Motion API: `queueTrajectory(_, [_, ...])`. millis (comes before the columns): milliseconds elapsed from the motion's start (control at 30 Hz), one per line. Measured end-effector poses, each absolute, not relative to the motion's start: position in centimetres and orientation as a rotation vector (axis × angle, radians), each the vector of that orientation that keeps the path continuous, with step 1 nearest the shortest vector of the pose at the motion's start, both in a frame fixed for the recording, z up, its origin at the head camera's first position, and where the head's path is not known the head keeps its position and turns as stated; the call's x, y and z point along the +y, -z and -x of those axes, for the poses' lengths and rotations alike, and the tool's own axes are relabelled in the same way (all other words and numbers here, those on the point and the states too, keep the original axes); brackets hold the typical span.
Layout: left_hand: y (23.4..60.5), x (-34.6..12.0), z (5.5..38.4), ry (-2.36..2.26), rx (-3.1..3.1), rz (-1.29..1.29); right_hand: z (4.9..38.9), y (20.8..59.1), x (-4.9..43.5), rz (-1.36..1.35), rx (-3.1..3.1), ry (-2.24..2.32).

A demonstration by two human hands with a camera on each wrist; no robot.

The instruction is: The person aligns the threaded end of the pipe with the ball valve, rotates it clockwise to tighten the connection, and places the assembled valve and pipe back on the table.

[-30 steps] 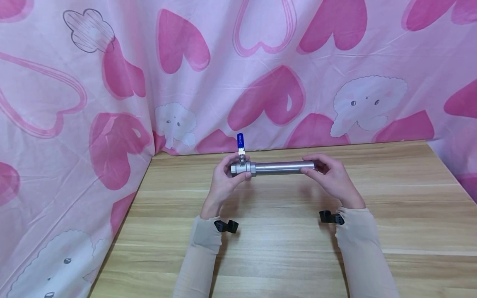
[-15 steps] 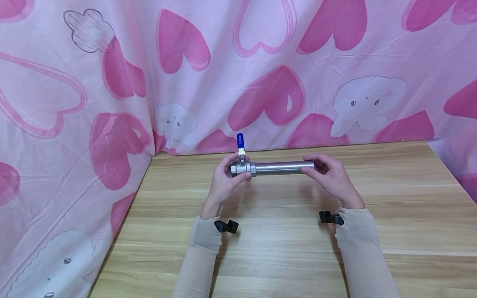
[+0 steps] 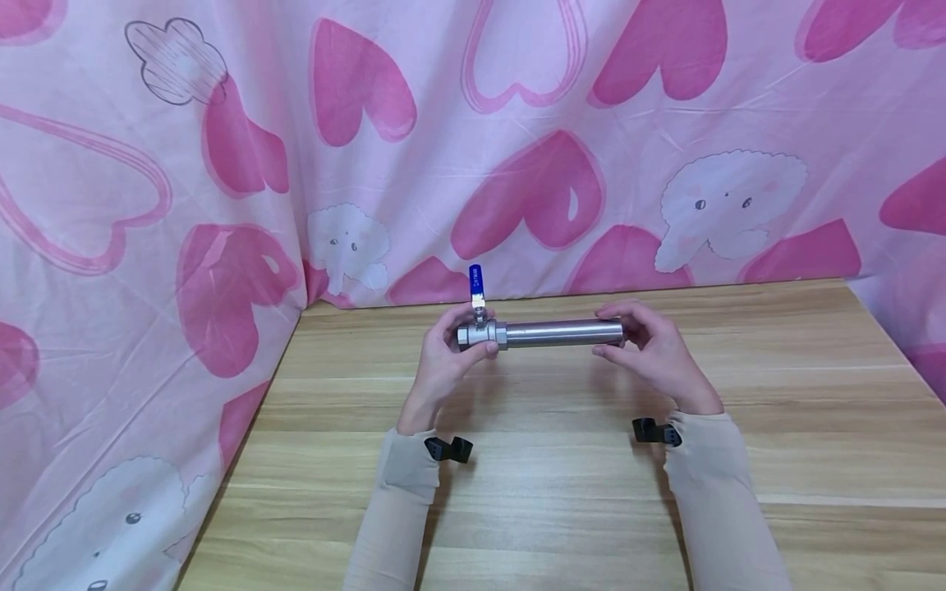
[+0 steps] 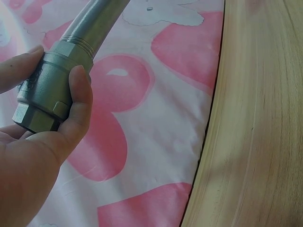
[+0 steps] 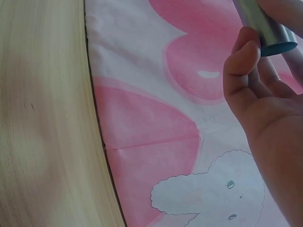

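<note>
A steel ball valve [image 3: 482, 332] with a blue lever handle [image 3: 476, 281] is joined at its right end to a straight steel pipe [image 3: 557, 333]. The pair is held level above the table. My left hand [image 3: 443, 361] grips the valve body, thumb in front and fingers behind; the lever points up and away from me. In the left wrist view a few threads [image 4: 78, 43] show where the pipe enters the valve's hex end. My right hand [image 3: 661, 357] has its thumb and fingers curled round the pipe's free end, whose open mouth [image 5: 279, 48] faces the right palm.
The wood-grain table [image 3: 562, 492] lies beneath both hands. A pink curtain [image 3: 517, 189] printed with hearts and white animals stands along the back and left edges. Black camera mounts [image 3: 451, 449] sit on both wrists, over beige sleeves [image 3: 395, 509].
My right thumb has slid down from the pipe's front to its lower edge, and the right fingers have spread slightly wider. The left hand and the valve stay almost still.
</note>
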State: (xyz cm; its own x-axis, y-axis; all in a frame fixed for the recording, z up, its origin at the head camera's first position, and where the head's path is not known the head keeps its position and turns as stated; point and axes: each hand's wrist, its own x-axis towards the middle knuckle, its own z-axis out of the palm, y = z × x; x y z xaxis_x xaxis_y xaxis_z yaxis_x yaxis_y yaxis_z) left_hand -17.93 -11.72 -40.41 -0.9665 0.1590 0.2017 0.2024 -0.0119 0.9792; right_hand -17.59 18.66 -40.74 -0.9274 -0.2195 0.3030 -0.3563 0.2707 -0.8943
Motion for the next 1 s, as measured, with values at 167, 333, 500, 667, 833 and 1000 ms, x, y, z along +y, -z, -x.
queueTrajectory(167, [40.38,-11.74,17.93,2.176,-2.184,0.408,17.66,40.9,18.71,-0.548,-2.403,-1.727])
queueTrajectory(333, [40.25,-11.73,17.87,2.177,-2.18,0.408,17.53,40.86,18.72,-0.538,-2.394,-1.714])
queueTrajectory(500, [40.27,-11.78,17.86,2.179,-2.185,0.388,17.48,40.85,18.68,-0.531,-2.385,-1.715])
queueTrajectory(667, [40.29,-11.83,17.86,2.171,-2.19,0.39,17.5,40.81,18.57,-0.526,-2.385,-1.707])
queueTrajectory(833, [40.21,-11.87,17.8,2.168,-2.192,0.389,17.5,40.74,18.54,-0.521,-2.388,-1.704])
queueTrajectory(1000, [40.21,-11.88,17.84,2.168,-2.186,0.397,17.43,40.59,18.53,-0.477,-2.427,-1.688])
